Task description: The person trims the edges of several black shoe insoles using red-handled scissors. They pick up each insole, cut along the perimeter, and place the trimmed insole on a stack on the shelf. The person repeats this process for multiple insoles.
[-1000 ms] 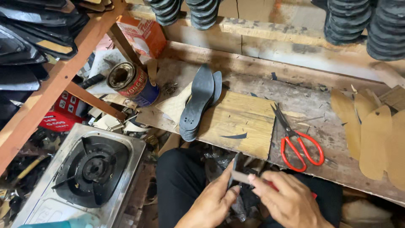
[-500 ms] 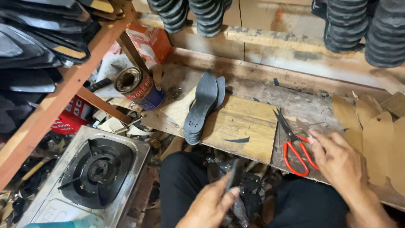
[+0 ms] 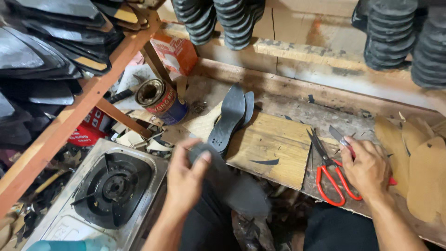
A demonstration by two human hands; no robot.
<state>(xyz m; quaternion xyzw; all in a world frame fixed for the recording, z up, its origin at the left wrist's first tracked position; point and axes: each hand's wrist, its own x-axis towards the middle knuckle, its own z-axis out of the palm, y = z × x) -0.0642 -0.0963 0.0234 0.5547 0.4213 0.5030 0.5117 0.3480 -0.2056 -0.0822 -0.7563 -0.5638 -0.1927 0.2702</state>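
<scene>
Sole piece (image 3: 232, 183), dark, gripped in L hand (image 3: 186, 179); R hand (image 3: 369, 167) grips knife (image 3: 341, 139) beside scissors (image 3: 332, 174).

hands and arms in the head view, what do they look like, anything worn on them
Both are bare. The left hand and right hand wear no gloves, and no rings, watch or bands show. Both forearms are uncovered down to the bottom edge of the picture, with no sleeves in view. Dark trousers cover the lap below them.

Bare wooden board (image 3: 274, 144) between sole stack (image 3: 227, 118) and scissors (image 3: 331, 174).
</scene>
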